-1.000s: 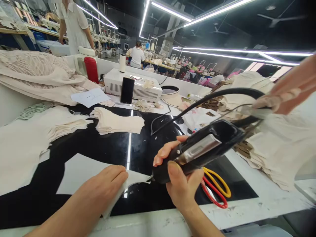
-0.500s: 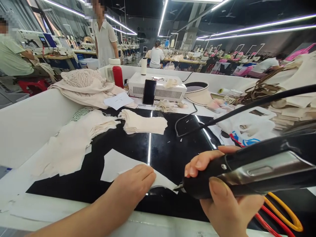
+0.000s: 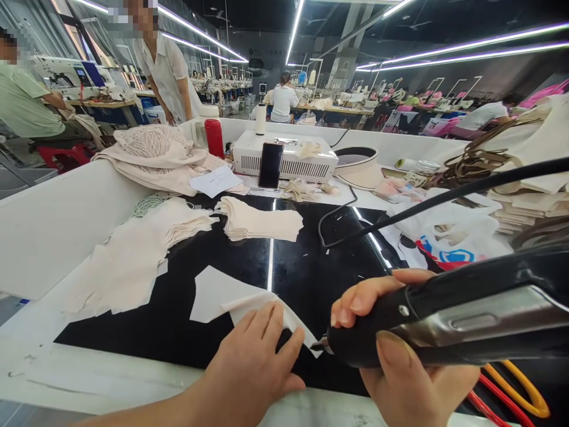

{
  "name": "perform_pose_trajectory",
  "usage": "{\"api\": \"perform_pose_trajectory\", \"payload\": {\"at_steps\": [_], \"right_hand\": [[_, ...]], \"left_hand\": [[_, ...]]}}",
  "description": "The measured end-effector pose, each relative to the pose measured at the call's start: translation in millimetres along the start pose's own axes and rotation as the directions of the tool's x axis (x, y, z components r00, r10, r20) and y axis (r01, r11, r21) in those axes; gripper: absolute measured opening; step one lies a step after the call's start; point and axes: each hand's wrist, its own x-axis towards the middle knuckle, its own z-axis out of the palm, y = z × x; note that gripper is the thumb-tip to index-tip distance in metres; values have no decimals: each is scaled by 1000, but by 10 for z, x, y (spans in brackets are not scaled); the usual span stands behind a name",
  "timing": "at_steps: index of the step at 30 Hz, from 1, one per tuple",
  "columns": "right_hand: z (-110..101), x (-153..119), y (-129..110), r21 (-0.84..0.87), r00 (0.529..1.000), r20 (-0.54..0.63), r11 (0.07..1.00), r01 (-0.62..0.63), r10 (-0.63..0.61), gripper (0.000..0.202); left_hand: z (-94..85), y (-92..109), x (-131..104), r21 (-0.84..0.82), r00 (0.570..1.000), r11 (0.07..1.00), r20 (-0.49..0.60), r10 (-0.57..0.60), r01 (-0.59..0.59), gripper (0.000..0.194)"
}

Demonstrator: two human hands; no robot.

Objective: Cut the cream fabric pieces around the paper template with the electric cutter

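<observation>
Head view puts the black power tool (image 3: 448,320) nearest me, gripped in the right hand (image 3: 420,385), whose fingers wrap its rounded nose while the thumb presses the near side. I judge it the weightiest, stiffest item here, smooth enough to slip a little, and best held just there, clear of the thin metal tip. A black cord (image 3: 377,226) runs above it. The left hand (image 3: 249,359) rests palm down, fingers loosely spread and thumb apart, on a pale cloth (image 3: 254,300) partly covering a white sheet (image 3: 207,290) on the black worktop (image 3: 142,332). The tip meets their right corner; which layer, I cannot tell. I expect both to be light, limp and quick to slide on that glossy surface, so flat pressure suits them better than a pinch. Beyond lie a cloth stack (image 3: 262,220), then a phone (image 3: 270,165) standing before a white box (image 3: 306,166).
</observation>
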Motion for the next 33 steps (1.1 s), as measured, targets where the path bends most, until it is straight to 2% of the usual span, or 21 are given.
{"api": "perform_pose_trajectory", "payload": {"at_steps": [7, 13, 19, 24, 33], "right_hand": [[-9, -8, -10, 6, 1000, 13, 1000, -8, 8, 36], [10, -8, -22, 8, 999, 16, 1000, -28, 28, 35], [-9, 42, 7, 25, 999, 20, 999, -29, 29, 36], [-4, 172, 89, 45, 999, -34, 999, -13, 15, 35], [40, 207, 234, 48, 1000, 10, 999, -8, 8, 37]], "left_hand": [[-6, -8, 19, -19, 999, 1000, 37, 8, -7, 76], [-4, -24, 24, -53, 992, 998, 126, 26, -19, 76], [-23, -35, 27, -77, 993, 997, 110, 40, -31, 80], [-10, -26, 27, -75, 996, 997, 75, 39, -33, 80], [-13, -37, 59, -103, 999, 994, 3, 35, -34, 86]]}}
